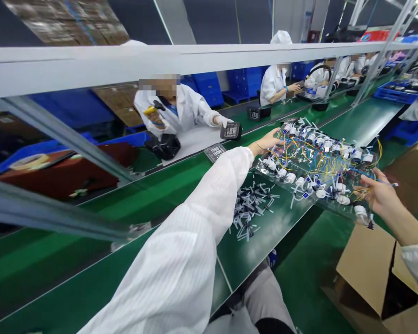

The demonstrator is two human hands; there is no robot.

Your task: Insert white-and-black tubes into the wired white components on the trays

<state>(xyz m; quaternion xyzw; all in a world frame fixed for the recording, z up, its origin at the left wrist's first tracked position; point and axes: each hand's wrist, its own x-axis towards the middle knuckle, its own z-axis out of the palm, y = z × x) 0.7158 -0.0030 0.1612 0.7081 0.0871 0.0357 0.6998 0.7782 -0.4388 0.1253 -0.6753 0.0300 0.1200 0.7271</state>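
A clear plastic tray carries several white round parts with yellow, blue and red wires. Its far left end is gripped by my left hand, the arm stretched out in a white sleeve. My right hand holds the opposite end, fingers at the rim. The tray is raised, partly over the green bench and partly past its edge. On the bench below my left forearm lies a pile of small black parts with white stems.
Open cardboard boxes stand on the floor at the right. Across the green conveyor, a person in white holds a black display unit. A white rail crosses above. More people sit farther along the line.
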